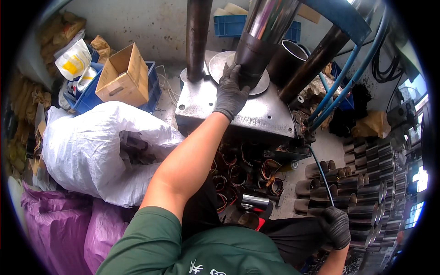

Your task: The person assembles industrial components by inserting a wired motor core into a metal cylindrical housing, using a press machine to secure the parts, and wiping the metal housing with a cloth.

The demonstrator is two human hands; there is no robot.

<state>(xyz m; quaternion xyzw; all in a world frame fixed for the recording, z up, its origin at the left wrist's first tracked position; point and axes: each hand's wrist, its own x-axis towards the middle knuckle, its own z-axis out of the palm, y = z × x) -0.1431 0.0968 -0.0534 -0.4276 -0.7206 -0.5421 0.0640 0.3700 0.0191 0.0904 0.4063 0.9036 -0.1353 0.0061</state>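
My left hand [231, 94], in a dark grey glove, reaches up to the press. Its fingers and thumb lie around the lower side of a dark metal cylinder [256, 54], which stands over a round plate [260, 87] on the steel press bed [197, 103]. A shiny cylinder [271, 20] rises above the dark one. My right hand [337, 228], gloved too, is closed low at the right, at the end of a thin lever rod [322, 174] that slopes down from the press. The fingers hide the rod's end.
Steel columns [197, 41] flank the work. Blue hoses [341, 91] hang at the right, above rows of metal sleeves [366, 192]. Wound copper stators [238, 174] lie below the bed. At the left are a white sack [87, 151], purple sacks [55, 229] and a cardboard box [133, 87].
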